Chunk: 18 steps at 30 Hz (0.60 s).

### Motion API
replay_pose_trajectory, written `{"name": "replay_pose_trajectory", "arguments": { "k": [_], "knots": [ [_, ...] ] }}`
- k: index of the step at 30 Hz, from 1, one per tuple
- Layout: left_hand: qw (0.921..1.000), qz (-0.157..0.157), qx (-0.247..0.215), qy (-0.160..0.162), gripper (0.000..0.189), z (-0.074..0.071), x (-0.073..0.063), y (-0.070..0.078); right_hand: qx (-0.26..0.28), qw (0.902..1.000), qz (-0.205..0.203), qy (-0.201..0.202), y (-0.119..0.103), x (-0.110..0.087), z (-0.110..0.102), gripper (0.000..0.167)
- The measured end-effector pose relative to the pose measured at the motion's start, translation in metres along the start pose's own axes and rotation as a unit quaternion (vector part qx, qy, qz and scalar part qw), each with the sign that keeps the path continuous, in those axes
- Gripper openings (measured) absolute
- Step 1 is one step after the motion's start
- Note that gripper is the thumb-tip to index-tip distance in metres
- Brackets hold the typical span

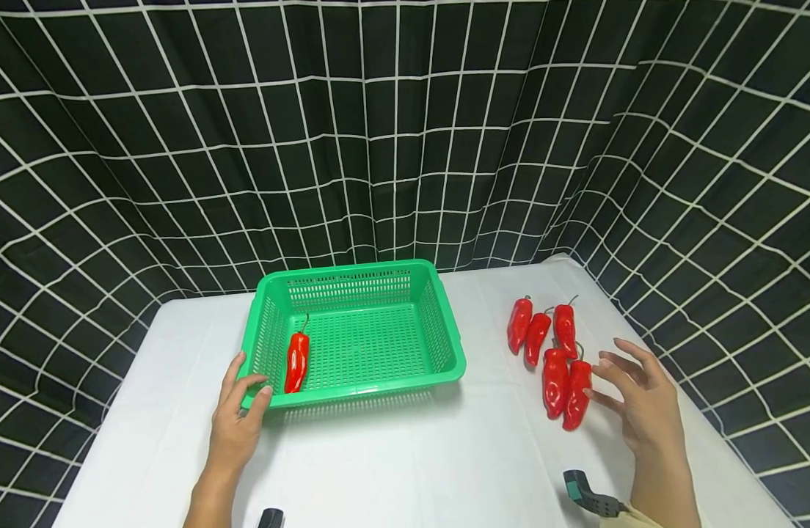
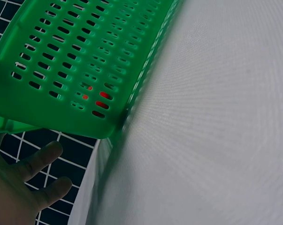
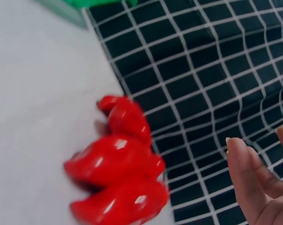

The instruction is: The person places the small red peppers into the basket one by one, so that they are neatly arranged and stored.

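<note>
- Your left hand [image 1: 236, 422] grips the near left corner of the green basket [image 1: 444, 334], thumb hooked over the rim and fingers along the outer wall; the basket sits on the white table [image 1: 405, 469].
- One red pepper [image 1: 296, 361] lies inside the basket near its left wall, stem pointing to the far side; in the left wrist view it shows only as red specks through the basket's slots [image 2: 102, 99].
- Your right hand [image 1: 639, 400] hovers with fingers spread and relaxed, holding nothing, just right of the pepper cluster [image 1: 552, 348].
- Five red peppers make up that cluster on the table, well apart from the basket; the nearest pepper [image 1: 577, 394] lies just beside your fingertips, and whether they touch cannot be told.
- The right wrist view shows the peppers [image 3: 120, 173] blurred, with your fingers [image 3: 247, 173] apart from them.
- A black grid-patterned cloth [image 1: 405, 132] hangs behind the table.
</note>
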<state>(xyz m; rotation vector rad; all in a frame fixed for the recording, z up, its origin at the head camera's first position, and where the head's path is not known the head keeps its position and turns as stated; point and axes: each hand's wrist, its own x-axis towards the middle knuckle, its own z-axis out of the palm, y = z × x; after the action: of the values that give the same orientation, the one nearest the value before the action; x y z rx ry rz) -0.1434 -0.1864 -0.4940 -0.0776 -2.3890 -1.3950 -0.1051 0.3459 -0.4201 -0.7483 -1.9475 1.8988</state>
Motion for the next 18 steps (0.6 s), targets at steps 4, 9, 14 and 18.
{"name": "replay_pose_trajectory", "arguments": {
  "k": [4, 9, 14, 18],
  "knots": [
    [1.0000, 0.003, 0.002, 0.004, 0.020, 0.000, 0.000, -0.001, -0.050, 0.9983, 0.028, 0.006, 0.013, 0.006, -0.006, 0.070],
    [1.0000, 0.004, -0.003, 0.004, 0.019, 0.000, 0.001, -0.001, -0.133, 0.9902, 0.044, -0.008, 0.027, 0.011, -0.011, 0.071],
    [1.0000, 0.004, -0.002, 0.001, 0.019, 0.001, 0.001, -0.001, -0.160, 0.9846, 0.066, -0.022, 0.039, 0.013, -0.012, 0.076],
    [1.0000, 0.002, -0.002, 0.002, 0.019, 0.001, 0.000, -0.001, -0.170, 0.9825, 0.069, -0.033, 0.044, 0.018, -0.011, 0.078]
  ]
}}
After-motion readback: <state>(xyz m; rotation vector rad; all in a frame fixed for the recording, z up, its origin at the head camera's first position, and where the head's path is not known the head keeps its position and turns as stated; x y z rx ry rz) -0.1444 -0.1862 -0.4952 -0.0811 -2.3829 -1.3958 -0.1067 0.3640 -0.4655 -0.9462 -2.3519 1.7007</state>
